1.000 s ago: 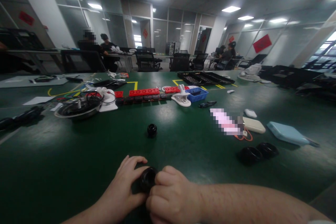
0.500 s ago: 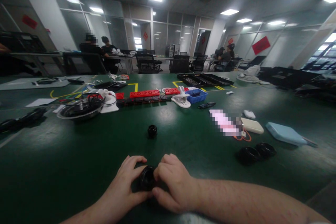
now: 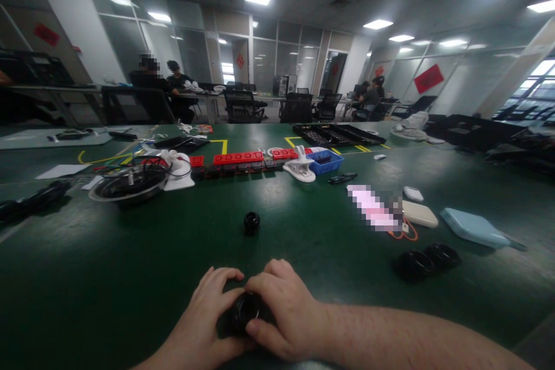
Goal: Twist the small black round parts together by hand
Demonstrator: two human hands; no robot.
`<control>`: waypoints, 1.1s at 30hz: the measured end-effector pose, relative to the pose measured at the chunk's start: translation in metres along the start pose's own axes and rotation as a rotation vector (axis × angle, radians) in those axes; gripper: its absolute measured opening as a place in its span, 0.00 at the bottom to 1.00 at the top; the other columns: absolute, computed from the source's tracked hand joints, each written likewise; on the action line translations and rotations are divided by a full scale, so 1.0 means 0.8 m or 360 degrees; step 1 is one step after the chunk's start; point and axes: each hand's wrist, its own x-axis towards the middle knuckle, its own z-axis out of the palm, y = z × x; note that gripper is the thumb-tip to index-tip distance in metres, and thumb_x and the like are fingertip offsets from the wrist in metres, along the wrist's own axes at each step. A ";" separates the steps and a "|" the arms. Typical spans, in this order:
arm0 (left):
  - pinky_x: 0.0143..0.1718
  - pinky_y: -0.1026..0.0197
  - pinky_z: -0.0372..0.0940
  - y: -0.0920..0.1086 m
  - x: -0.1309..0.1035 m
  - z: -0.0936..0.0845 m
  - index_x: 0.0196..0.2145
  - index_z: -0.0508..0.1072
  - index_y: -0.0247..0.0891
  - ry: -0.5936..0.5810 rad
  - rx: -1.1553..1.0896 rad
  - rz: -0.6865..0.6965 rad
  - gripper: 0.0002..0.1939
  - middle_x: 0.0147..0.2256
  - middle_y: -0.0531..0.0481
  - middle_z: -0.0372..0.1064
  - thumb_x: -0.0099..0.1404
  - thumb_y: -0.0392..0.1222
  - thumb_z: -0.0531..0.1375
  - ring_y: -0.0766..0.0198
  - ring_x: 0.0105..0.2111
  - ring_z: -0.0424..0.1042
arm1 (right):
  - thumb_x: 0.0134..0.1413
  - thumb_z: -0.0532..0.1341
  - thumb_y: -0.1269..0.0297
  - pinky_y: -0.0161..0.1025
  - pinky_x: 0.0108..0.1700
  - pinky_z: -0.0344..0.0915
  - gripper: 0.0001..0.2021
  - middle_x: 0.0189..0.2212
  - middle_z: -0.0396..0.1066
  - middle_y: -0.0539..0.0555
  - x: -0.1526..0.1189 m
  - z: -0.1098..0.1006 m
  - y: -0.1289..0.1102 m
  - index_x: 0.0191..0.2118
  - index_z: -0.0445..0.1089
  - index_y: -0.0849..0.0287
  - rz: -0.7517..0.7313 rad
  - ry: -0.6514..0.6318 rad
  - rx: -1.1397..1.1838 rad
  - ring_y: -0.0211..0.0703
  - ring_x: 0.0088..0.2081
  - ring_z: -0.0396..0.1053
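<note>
No brand, label or writing is legible anywhere: the red signs (image 3: 428, 78) on the glass partitions are too small to read, and a patch on the table is pixelated out.

Landmark: green table (image 3: 108, 266).

Black ring-shaped part (image 3: 245, 310), at the near edge of the green table, centre. Round, dark, glossy rim with a hollow middle; possibly a lens or threaded cap, the view is too dim to tell. Mostly covered by the hands.

Left hand (image 3: 203, 321): fingers curled around the part's left side, thumb at the front, grasping it.
Right hand (image 3: 284, 309): cupped over the part's top and right side, fingers pressed on the rim, grasping it. Both forearms lie at the table's near edge.

Second small black cylinder (image 3: 251, 222) stands alone further out on the table, directly beyond the hands, well apart.
Two black rings (image 3: 427, 262) lie touching, to the right on the table.
Pale blue case (image 3: 472, 228) beyond them, right.
Red power strips (image 3: 238, 157) and blue tray (image 3: 325, 161) across the table's far middle.
</note>
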 end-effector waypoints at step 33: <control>0.55 0.37 0.47 -0.009 0.001 0.006 0.39 0.74 0.45 -0.0108 0.0085 -0.0068 0.23 0.48 0.48 0.64 0.42 0.37 0.65 0.45 0.50 0.60 | 0.48 0.58 0.52 0.39 0.30 0.52 0.15 0.32 0.68 0.50 0.016 0.008 -0.014 0.35 0.61 0.60 -0.0316 -0.0322 -0.0489 0.41 0.29 0.57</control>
